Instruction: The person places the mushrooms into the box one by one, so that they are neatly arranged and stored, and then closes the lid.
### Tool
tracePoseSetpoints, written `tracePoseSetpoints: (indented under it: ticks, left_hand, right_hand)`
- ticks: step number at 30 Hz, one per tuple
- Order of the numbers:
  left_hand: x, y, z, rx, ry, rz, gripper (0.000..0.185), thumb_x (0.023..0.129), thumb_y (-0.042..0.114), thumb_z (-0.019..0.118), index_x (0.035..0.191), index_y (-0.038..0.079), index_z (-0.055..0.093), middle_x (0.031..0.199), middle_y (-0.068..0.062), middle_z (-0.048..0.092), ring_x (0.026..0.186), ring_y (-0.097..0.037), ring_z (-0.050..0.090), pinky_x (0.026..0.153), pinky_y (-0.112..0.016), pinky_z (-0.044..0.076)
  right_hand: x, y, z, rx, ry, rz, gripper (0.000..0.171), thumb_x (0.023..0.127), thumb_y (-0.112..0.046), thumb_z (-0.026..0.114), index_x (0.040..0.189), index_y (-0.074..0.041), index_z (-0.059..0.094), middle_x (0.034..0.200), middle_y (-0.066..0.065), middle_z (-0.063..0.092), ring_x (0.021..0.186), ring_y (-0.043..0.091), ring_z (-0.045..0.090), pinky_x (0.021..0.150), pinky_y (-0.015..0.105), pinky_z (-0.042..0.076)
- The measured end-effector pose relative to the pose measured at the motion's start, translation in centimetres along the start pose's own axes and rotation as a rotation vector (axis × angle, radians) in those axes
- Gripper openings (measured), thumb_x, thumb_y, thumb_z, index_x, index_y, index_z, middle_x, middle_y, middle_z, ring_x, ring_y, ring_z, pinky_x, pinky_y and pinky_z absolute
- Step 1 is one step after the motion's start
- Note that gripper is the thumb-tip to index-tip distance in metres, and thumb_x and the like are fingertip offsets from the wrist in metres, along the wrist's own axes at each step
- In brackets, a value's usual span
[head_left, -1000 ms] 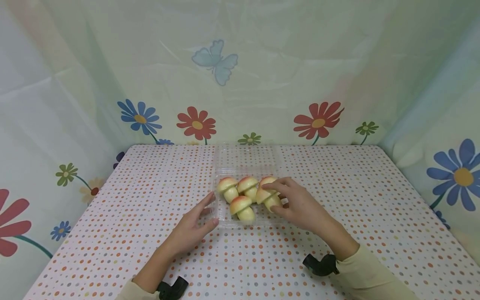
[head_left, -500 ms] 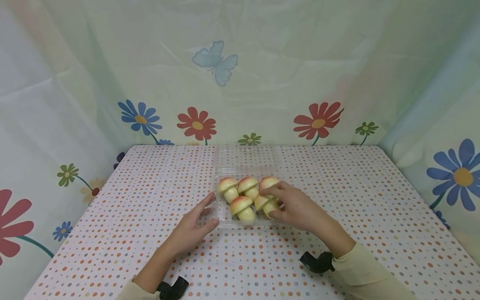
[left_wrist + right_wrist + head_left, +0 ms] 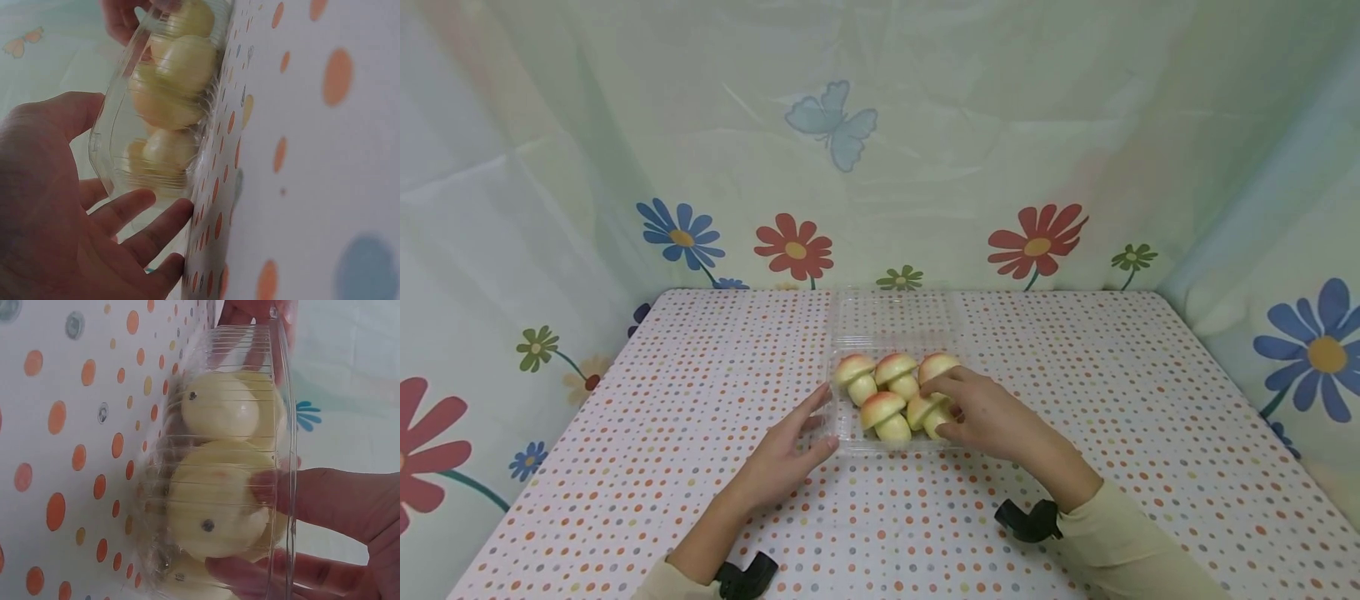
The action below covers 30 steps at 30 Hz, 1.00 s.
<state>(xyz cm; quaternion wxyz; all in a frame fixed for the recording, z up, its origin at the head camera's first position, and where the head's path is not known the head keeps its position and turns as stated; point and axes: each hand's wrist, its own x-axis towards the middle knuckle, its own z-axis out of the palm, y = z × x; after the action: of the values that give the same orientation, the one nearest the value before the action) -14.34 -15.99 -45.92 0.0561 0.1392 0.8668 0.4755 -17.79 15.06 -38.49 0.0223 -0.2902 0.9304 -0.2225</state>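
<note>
So my right hand (image 3: 992, 417) pinches a mushroom (image 3: 931, 413) in the clear tray (image 3: 842, 433); my left hand (image 3: 786, 454), fingers straight, touches the tray's side.

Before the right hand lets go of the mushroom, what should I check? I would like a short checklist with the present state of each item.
1. Right hand grips the near right mushroom: ok.
2. That mushroom is inside the clear tray: ok.
3. Left hand touches the tray's left edge with straight fingers: ok.
4. The four other mushrooms lie inside the tray: ok.
5. The mushroom rests fully on the tray floor: cannot tell.
6. The open lid lies flat behind: ok.
</note>
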Motion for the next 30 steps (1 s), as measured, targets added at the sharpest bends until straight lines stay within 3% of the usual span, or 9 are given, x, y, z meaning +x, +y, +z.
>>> tracePoseSetpoints:
  ticks: [12, 16, 19, 23, 30]
  left_hand:
    - [0.02, -0.05, -0.08, -0.012, -0.008, 0.002, 0.077, 0.104, 0.035, 0.064, 0.167, 0.026, 0.021, 0.17, 0.001, 0.032, 0.147, -0.034, 0.046, 0.111, -0.059, 0.047]
    - [0.0, 0.01, -0.15, -0.024, -0.02, -0.003, 0.077, 0.103, 0.038, 0.063, 0.167, 0.027, 0.021, 0.17, 0.002, 0.032, 0.148, -0.035, 0.045, 0.099, -0.049, 0.057]
    - [-0.02, 0.04, -0.18, -0.027, -0.023, -0.003, 0.078, 0.103, 0.04, 0.063, 0.167, 0.028, 0.021, 0.17, 0.003, 0.032, 0.148, -0.034, 0.045, 0.099, -0.049, 0.058]
    - [-0.03, 0.04, -0.16, -0.016, -0.018, 0.001, 0.077, 0.104, 0.04, 0.063, 0.167, 0.028, 0.02, 0.169, 0.002, 0.032, 0.147, -0.034, 0.046, 0.108, -0.058, 0.05]
    - [-0.01, 0.04, -0.13, -0.013, -0.015, 0.003, 0.077, 0.104, 0.041, 0.062, 0.167, 0.028, 0.02, 0.169, 0.002, 0.032, 0.147, -0.034, 0.046, 0.114, -0.062, 0.043]
  right_hand:
    - [0.27, -0.19, -0.37, -0.019, -0.011, -0.004, 0.04, 0.08, 0.002, 0.08, 0.115, -0.013, 0.066, 0.109, 0.01, 0.062, 0.076, 0.015, 0.058, 0.063, 0.024, 0.048]
    - [0.29, -0.25, -0.55, 0.014, -0.037, 0.007, 0.049, 0.08, 0.006, 0.077, 0.124, -0.009, 0.066, 0.118, 0.016, 0.062, 0.084, 0.02, 0.064, 0.067, 0.028, 0.053]
    - [0.3, -0.26, -0.61, 0.024, -0.05, 0.011, 0.051, 0.079, 0.008, 0.074, 0.128, -0.008, 0.068, 0.121, 0.018, 0.062, 0.087, 0.021, 0.065, 0.069, 0.028, 0.054]
    - [0.43, -0.24, -0.5, 0.017, -0.046, 0.006, 0.045, 0.079, 0.009, 0.072, 0.121, -0.009, 0.072, 0.115, 0.014, 0.063, 0.085, 0.018, 0.06, 0.068, 0.027, 0.051]
    - [0.53, -0.33, -0.06, 0.003, -0.017, 0.02, 0.043, 0.078, 0.007, 0.076, 0.117, -0.008, 0.072, 0.112, 0.012, 0.063, 0.081, 0.017, 0.056, 0.065, 0.026, 0.048]
